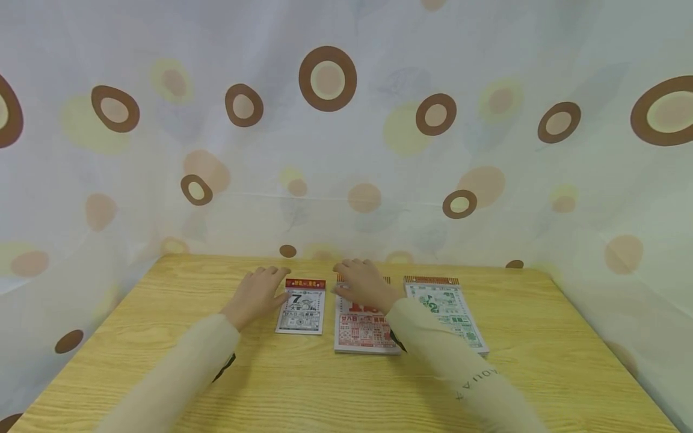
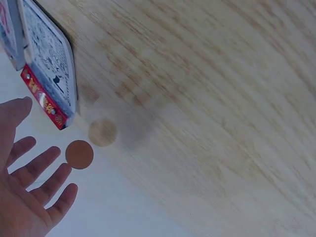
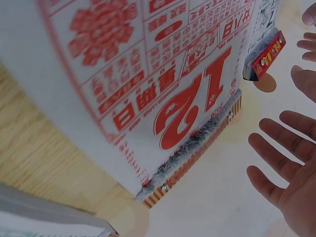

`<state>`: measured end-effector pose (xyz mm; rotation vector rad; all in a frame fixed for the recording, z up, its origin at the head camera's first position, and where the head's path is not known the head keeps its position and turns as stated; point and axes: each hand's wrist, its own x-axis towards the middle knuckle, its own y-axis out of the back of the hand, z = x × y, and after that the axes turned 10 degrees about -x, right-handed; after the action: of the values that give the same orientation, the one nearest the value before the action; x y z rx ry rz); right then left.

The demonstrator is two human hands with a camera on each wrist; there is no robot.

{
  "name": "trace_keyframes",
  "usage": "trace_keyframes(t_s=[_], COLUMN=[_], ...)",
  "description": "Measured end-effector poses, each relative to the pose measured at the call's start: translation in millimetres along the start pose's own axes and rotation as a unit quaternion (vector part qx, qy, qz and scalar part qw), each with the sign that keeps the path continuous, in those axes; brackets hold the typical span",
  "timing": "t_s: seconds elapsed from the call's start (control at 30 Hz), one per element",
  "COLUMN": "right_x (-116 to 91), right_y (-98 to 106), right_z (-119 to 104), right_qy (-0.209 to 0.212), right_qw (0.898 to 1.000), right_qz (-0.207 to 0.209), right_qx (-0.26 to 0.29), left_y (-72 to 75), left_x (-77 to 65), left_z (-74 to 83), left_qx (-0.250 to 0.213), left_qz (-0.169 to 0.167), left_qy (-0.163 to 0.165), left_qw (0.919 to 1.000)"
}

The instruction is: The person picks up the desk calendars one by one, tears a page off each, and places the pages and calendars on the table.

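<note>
Three tear-off calendars lie in a row on the wooden table. The smallest, a black-printed calendar (image 1: 301,313) with a red header, is on the left, and my left hand (image 1: 258,294) hovers at its left side. In the middle lies a red-printed calendar (image 1: 361,331), its "12" large in the right wrist view. My right hand (image 1: 369,284) is above that one's upper part and hides some of it. A green-printed calendar (image 1: 449,313) lies to the right, partly behind my right sleeve. Both hands have fingers spread and hold nothing.
The wooden table (image 1: 292,391) runs back to a pale curtain (image 1: 346,150) with brown and yellow circles, which also hangs along both sides. The calendars lie near the table's far edge.
</note>
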<state>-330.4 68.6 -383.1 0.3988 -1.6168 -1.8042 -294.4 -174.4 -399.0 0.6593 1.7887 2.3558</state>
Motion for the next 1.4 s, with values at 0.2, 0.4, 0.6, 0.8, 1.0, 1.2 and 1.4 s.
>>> trace_keyframes(t_s=[0.2,0.4,0.6,0.8,1.0,1.2,1.4], right_x=[15.4,28.7,33.0,35.7,39.3,41.2,42.7], right_y=[-8.8,-22.4,-27.9,-32.9,-32.0,-31.7,-37.0], right_z=[-8.3,-15.5,-19.9,-21.3,-22.2,-22.3,-22.7], right_qy=[-0.015,-0.04,-0.029,-0.033,-0.046,-0.052,-0.052], right_qw=[1.0,0.996,0.997,0.997,0.995,0.995,0.995], right_qz=[-0.022,-0.071,-0.072,-0.071,-0.084,-0.085,-0.083], right_qx=[0.005,0.018,0.01,-0.001,0.004,0.014,0.017], left_y=[-5.5,-10.2,-15.2,-23.8,-29.7,-31.9,-33.0], left_x=[4.9,8.3,9.8,12.8,16.4,19.1,19.8], left_z=[-1.0,0.2,-1.4,-5.8,-8.4,-7.9,-6.3], left_qx=[-0.016,-0.026,-0.05,-0.059,-0.061,-0.061,-0.086], left_qz=[-0.011,-0.015,-0.011,-0.007,0.004,0.013,0.016], left_qy=[0.018,0.036,0.053,0.062,0.066,0.057,0.063], left_qw=[0.9997,0.9989,0.9973,0.9963,0.996,0.9964,0.9942])
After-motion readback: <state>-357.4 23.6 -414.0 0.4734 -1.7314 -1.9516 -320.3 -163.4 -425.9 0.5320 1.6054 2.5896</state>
